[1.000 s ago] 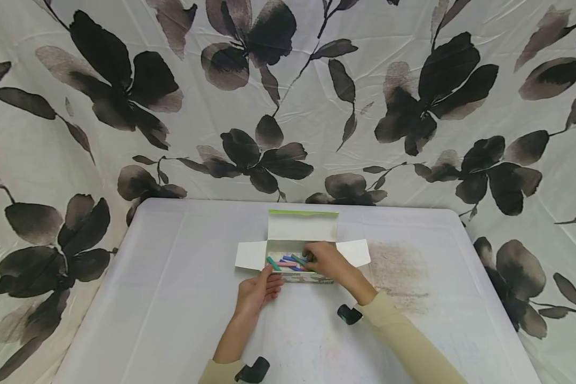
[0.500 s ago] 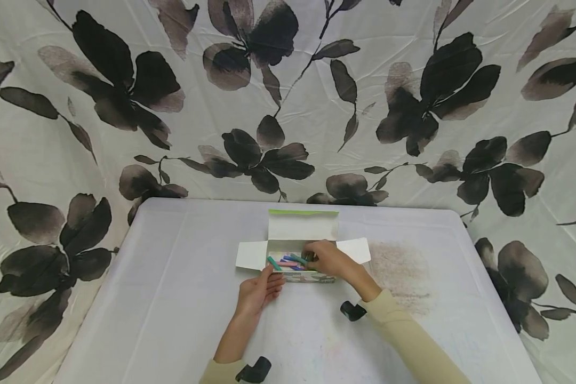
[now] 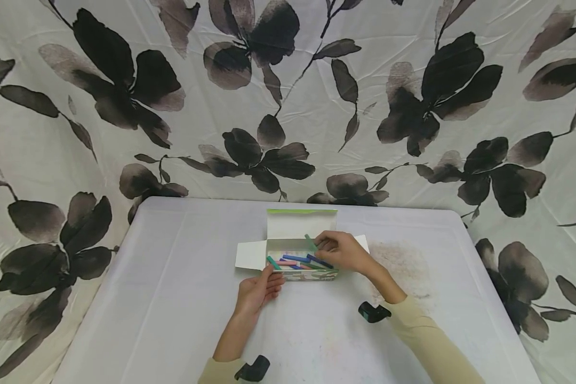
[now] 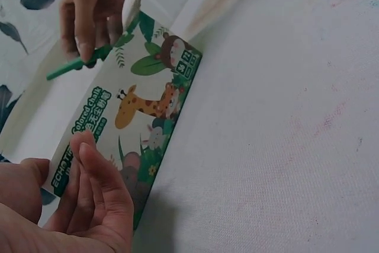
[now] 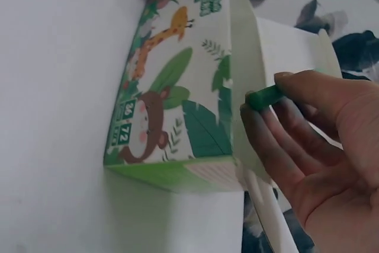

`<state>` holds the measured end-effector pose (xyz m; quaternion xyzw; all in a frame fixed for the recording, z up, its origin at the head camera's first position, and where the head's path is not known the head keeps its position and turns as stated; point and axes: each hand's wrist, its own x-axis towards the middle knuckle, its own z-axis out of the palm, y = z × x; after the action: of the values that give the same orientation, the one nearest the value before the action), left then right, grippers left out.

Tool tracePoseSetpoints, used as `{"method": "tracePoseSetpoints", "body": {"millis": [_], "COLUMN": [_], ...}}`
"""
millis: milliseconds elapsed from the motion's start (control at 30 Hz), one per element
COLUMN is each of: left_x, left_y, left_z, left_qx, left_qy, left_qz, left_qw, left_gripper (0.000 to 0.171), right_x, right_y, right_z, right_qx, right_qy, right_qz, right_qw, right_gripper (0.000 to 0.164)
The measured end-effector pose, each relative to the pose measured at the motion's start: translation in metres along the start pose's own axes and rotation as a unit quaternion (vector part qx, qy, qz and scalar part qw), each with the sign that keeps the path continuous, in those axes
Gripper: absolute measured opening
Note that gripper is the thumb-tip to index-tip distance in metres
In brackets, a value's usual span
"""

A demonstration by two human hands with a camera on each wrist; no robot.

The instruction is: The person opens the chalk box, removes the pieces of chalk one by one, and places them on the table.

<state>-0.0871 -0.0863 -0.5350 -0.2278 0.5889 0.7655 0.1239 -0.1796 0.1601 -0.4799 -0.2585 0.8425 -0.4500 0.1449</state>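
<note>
Behind your workspace hangs one floral cloth [image 3: 331, 128]; before it stands one white-covered table [image 3: 182, 298], with one brownish smudge [image 3: 403, 261] at 3 o'clock of the box. One open Colored Chalk box [image 3: 312, 276], its front printed with a giraffe, lies toward the table's 12 o'clock. Three flaps show, at 12 o'clock, 9 o'clock and, partly covered, 3 o'clock. Two hands are seen. Your left hand [image 3: 259, 292], at 7 o'clock of the box, holds its near corner, thumb at the rim, fingers along the front. Your right hand [image 3: 342, 252], over the box's 3 o'clock end, pinches one green chalk stick [image 3: 310, 242] between thumb and fingers, above the box, its free end toward 11 o'clock. Two black wrist devices [image 3: 374, 312] show. Inside the box you can distinguish one green-teal stick [image 3: 273, 263], one pink stick [image 3: 286, 263] and several blue sticks [image 3: 296, 258]; overlap prevents a full count.
</note>
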Motion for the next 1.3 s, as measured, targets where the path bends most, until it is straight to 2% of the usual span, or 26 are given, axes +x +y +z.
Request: {"method": "tracePoseSetpoints", "body": {"millis": [233,467,733,1000,1300], "left_x": [0.001,-0.001,-0.002,-0.004,-0.002], "left_y": [-0.001,0.001,0.002,0.004,0.002], "left_z": [-0.001,0.000,0.000,0.001,0.001], "left_qx": [0.009,0.012,0.014,0.015,0.009], "left_qy": [-0.003,-0.007,-0.006,0.001,0.002], "left_qz": [0.000,0.003,0.011,0.008,0.005], "left_qw": [1.0000,0.9999,0.9998,0.9999,0.9999], "left_gripper": [0.049,0.049,0.049,0.048,0.048], "right_x": [-0.012,-0.026,-0.040,-0.059,-0.081], "right_y": [0.004,0.010,0.015,0.025,0.046], "right_z": [-0.022,-0.045,-0.068,-0.087,-0.092], "right_qx": [0.081,0.123,0.123,0.139,0.158], "right_qy": [0.019,0.056,0.103,0.140,0.160], "right_qz": [0.022,0.065,0.112,0.127,0.146], "right_qw": [0.996,0.989,0.981,0.972,0.963], "right_gripper": [0.031,0.037,0.045,0.050,0.055]}}
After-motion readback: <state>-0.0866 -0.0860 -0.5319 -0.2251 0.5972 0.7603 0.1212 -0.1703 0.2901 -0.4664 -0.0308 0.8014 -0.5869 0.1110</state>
